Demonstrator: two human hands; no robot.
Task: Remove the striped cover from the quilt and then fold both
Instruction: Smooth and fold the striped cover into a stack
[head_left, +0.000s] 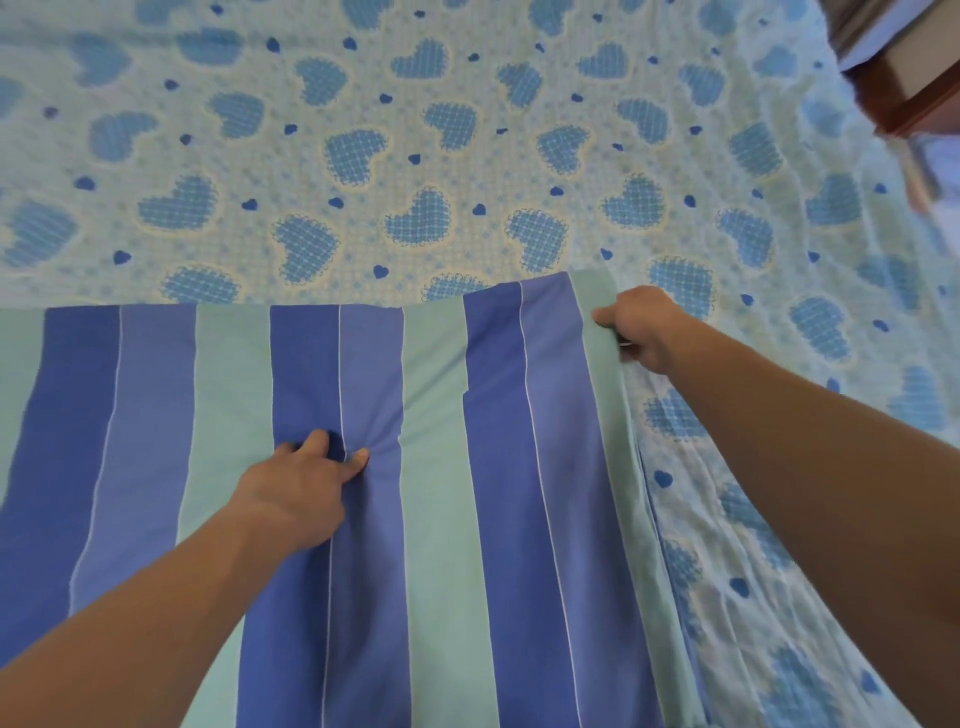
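From the head view, the striped cover (441, 493) lies spread flat over the near part of the bed, its blue, pale-green and thin white stripes running away from the person, its far edge straight across the heart-print sheet (467, 130). The left hand (296, 488) rests on a dark blue stripe, thumb and forefinger drawn together, pinching up a small pucker of cloth between the fingers (358, 460). The right hand (644, 327) reaches to the cover's far right corner, its fingers curled round the green edge just beside the corner, which lifts slightly above the sheet. Beyond those fingers, to the right, the heart-print sheet lies rumpled, and a wooden piece of furniture (914, 98) stands at the far right corner
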